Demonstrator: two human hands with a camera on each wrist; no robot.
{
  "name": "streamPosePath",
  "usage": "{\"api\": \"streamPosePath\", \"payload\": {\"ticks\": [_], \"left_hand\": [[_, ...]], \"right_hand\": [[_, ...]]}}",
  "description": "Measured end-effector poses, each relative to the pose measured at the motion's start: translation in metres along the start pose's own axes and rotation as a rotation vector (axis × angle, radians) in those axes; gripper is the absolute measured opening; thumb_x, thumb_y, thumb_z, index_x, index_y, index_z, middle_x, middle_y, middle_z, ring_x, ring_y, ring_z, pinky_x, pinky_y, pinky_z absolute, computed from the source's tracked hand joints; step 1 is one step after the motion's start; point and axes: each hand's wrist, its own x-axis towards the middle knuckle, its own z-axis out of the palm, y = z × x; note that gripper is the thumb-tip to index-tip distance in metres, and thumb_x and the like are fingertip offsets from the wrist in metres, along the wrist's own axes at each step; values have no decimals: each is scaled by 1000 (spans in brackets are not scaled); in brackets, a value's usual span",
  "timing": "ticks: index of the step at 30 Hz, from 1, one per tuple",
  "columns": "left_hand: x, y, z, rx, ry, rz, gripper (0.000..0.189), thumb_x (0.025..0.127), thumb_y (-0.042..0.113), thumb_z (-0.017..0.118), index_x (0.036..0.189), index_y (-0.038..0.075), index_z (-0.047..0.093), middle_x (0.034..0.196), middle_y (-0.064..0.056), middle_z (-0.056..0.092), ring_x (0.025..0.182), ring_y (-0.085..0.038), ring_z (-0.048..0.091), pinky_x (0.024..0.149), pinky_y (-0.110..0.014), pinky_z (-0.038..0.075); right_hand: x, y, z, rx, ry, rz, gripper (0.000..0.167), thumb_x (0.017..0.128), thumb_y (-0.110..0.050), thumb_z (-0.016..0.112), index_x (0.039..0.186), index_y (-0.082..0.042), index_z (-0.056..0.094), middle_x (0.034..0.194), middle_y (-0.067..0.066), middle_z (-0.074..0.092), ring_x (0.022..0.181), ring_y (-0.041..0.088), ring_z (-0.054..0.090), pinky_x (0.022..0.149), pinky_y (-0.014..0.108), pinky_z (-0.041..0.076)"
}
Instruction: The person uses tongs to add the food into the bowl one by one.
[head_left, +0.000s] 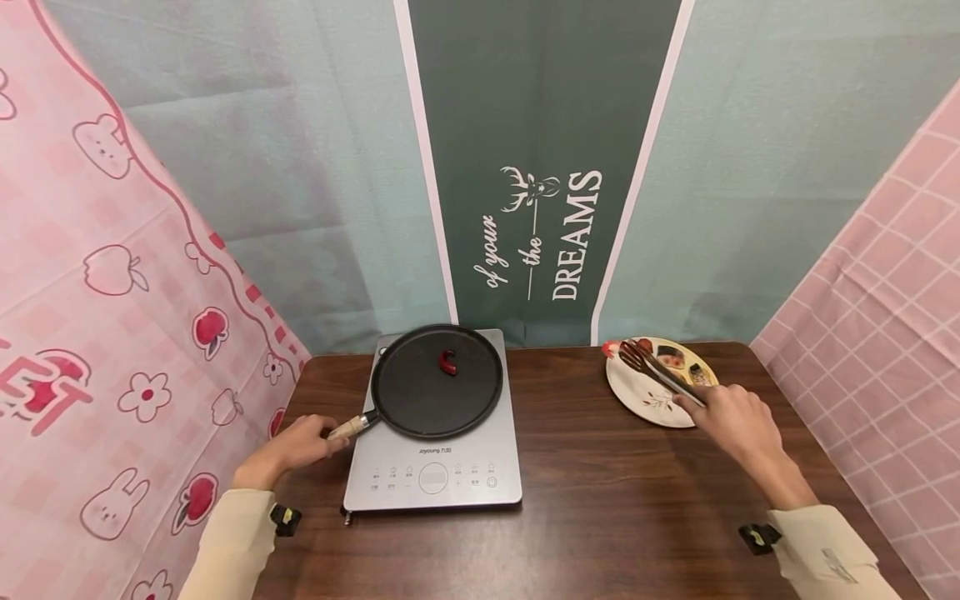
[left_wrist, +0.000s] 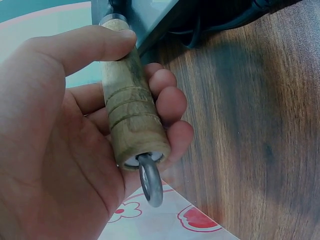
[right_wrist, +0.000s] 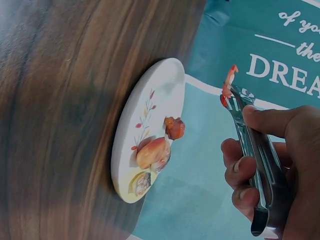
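My left hand point(head_left: 307, 442) grips the wooden handle point(left_wrist: 132, 107) of a flat black pan point(head_left: 427, 400), fingers curled round it and thumb on top. A curved dark-red piece of food point(head_left: 447, 362) lies in the pan. In my right hand point(head_left: 738, 421) are metal tongs point(right_wrist: 260, 160), held with thumb and fingers. Their tips pinch a small red-and-white piece of food point(right_wrist: 230, 85), perhaps a shrimp. In the right wrist view it is raised clear of the oval white plate point(right_wrist: 125, 135). On the plate sit a brownish-orange piece point(right_wrist: 174, 128), a larger pale-orange piece point(right_wrist: 152, 152) and a small yellowish piece point(right_wrist: 141, 183).
Under the pan is a silver induction cooker point(head_left: 472, 450) with its control panel toward me. The brown wooden table point(head_left: 592, 492) spans between cooker and plate. Green cloth point(head_left: 337, 167) hangs behind, with pink patterned cloths at left and right. A black cable point(left_wrist: 195, 32) runs beside the cooker.
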Motion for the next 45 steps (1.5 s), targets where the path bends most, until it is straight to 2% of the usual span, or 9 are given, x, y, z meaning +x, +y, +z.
{"api": "streamPosePath", "payload": {"ticks": [6, 12, 15, 18, 24, 27, 35, 42, 45], "left_hand": [[-1, -1, 0, -4, 3, 12, 17, 97, 23, 71, 90, 7, 68, 65, 3, 58, 59, -13, 52, 57, -28, 42], [-2, -2, 0, -5, 4, 23, 18, 97, 24, 71, 91, 7, 69, 65, 4, 59, 58, -11, 51, 56, -27, 41], [-2, -2, -1, -5, 3, 24, 19, 97, 25, 71, 91, 7, 69, 66, 4, 59, 59, -11, 51, 57, -27, 40], [-2, -2, -1, 1, 3, 23, 19, 97, 25, 71, 93, 7, 70, 67, 3, 59, 60, -11, 51, 58, -27, 40], [-2, 0, 0, -5, 4, 7, 20, 97, 25, 71, 97, 5, 70, 68, 2, 60, 61, -13, 52, 59, -28, 41], [-2, 1, 0, -9, 3, 8, 20, 98, 24, 71, 97, 4, 70, 68, 1, 59, 61, -14, 52, 58, -29, 41], [-1, 1, 1, -2, 6, 0, 17, 98, 23, 70, 92, 6, 69, 67, 3, 59, 60, -13, 53, 58, -28, 41], [-1, 1, -1, 0, 5, -4, 18, 98, 23, 71, 92, 6, 68, 67, 2, 59, 59, -13, 52, 57, -28, 41], [-1, 2, -1, -4, -2, -4, 19, 98, 24, 70, 92, 6, 68, 67, 2, 59, 59, -12, 52, 57, -28, 41]], "right_hand": [[6, -11, 2, 18, 17, -4, 43, 99, -38, 74, 124, -4, 76, 96, 40, 70, 75, 57, 67, 58, 65, 48], [13, -21, 2, 9, 23, -25, 44, 99, -38, 74, 130, -7, 74, 88, 39, 69, 68, 54, 65, 53, 62, 46], [16, -27, 2, 10, 19, -26, 44, 99, -40, 74, 130, -9, 75, 90, 39, 69, 68, 54, 65, 53, 61, 46], [20, -31, 2, 21, 17, -28, 39, 99, -39, 73, 125, -10, 77, 93, 36, 71, 71, 54, 66, 56, 63, 47], [25, -38, 2, 41, 27, -41, 27, 98, -38, 74, 108, -14, 79, 73, 18, 66, 66, 46, 64, 53, 57, 45], [25, -40, 3, 47, 34, -48, 26, 98, -39, 75, 108, -15, 80, 68, 12, 64, 65, 42, 63, 52, 55, 44], [27, -47, 5, 43, 75, -75, 30, 97, -37, 76, 114, -13, 81, 72, 16, 69, 69, 44, 65, 56, 58, 46], [31, -53, 6, 15, 135, -141, 22, 95, -33, 79, 96, -12, 80, 60, 2, 58, 56, 32, 59, 59, 53, 44], [32, -55, 7, 15, 142, -143, 22, 94, -33, 79, 91, -12, 78, 58, 0, 56, 53, 29, 56, 56, 49, 42]]}}
